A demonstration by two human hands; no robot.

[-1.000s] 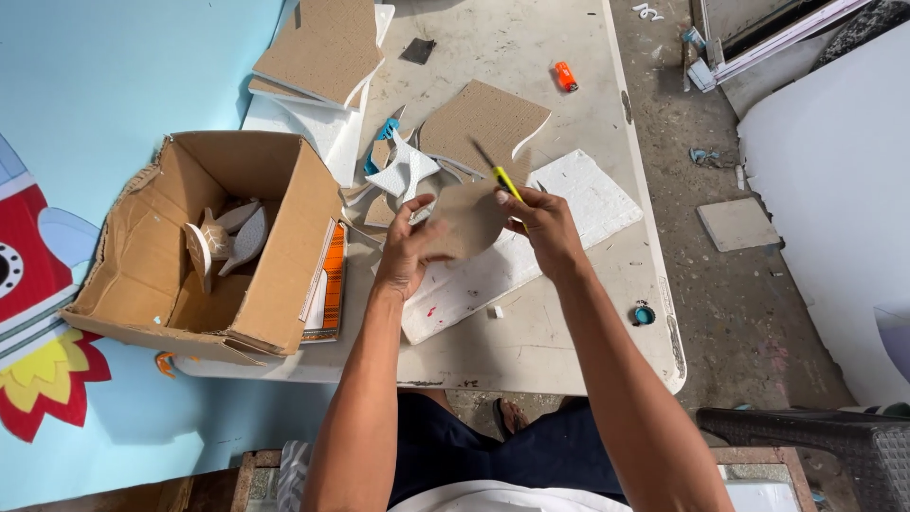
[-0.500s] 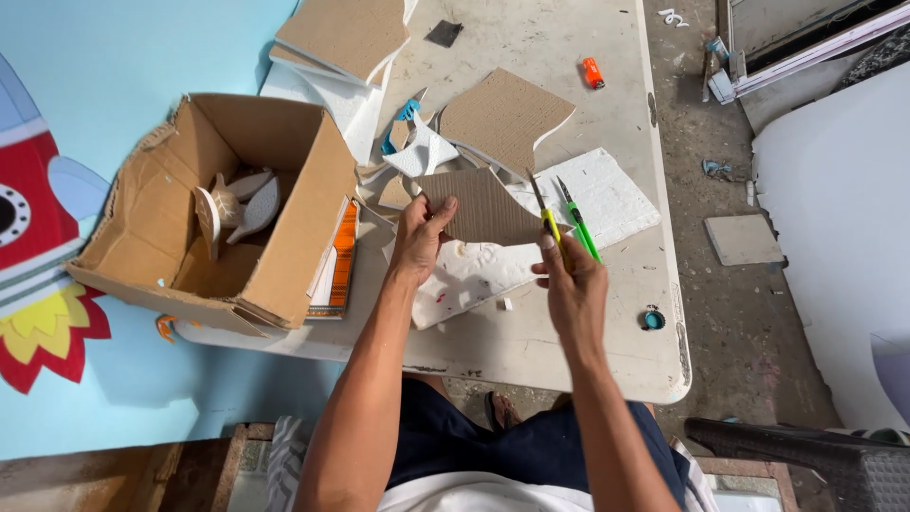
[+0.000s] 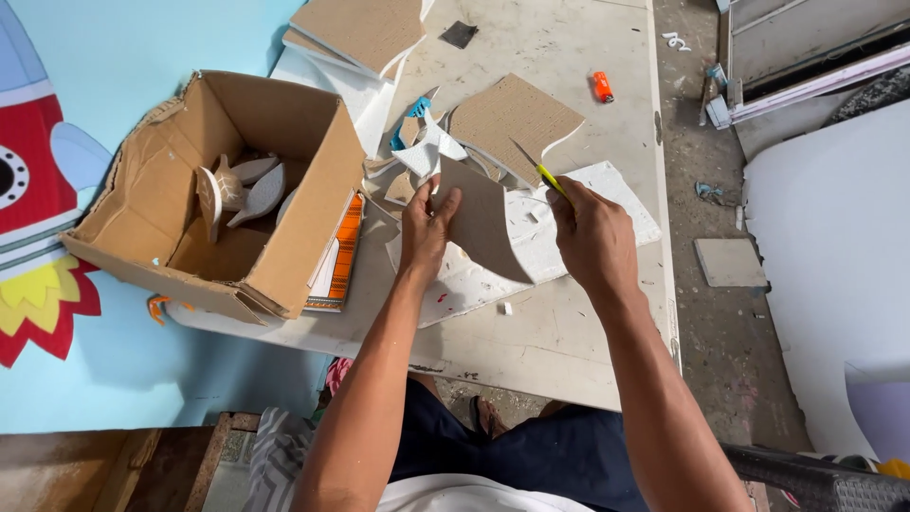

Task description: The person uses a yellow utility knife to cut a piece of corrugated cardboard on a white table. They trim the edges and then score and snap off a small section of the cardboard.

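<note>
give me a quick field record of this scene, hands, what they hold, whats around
left hand: holds a curved brown cardboard piece upright above the table
right hand: grips a yellow-handled cutter, blade tip pointing away from the person, beside the piece's edge
under the hands: white foam sheet on the table
left of hands: open cardboard box holding white cut-out shapes
far side: flat cardboard sheet, orange lighter
</note>
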